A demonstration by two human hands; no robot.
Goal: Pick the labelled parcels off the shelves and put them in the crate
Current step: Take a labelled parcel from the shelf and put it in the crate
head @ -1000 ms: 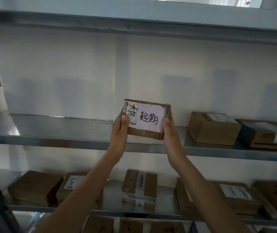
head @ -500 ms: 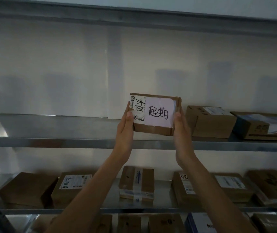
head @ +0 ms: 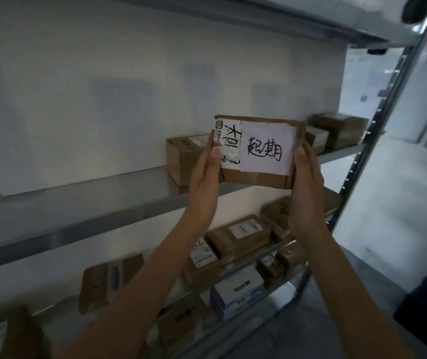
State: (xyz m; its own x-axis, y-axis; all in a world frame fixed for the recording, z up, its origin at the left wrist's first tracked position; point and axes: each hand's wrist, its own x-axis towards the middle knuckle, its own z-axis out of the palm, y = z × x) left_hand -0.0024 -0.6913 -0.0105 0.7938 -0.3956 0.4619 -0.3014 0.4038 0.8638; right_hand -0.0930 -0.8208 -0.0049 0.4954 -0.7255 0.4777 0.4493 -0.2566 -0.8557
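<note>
I hold the labelled parcel (head: 259,151) up in front of the shelves, in the air, between my two hands. My left hand (head: 203,174) grips its left edge, with the thumb lying over the printed label; my right hand (head: 307,174) grips its right edge, and the fingers of both hands are hidden behind the cardboard. The white paper (head: 268,149) on the front carries black handwriting, but my left thumb covers part of the smaller label beside it. Behind the parcel, a brown box (head: 181,161) stands on the middle shelf (head: 77,218), partly hidden by my left hand. More boxes (head: 241,234) lie on the lower shelf; they are dim and blurred, and my arms cover some of them. I cannot see the crate in this view.
</note>
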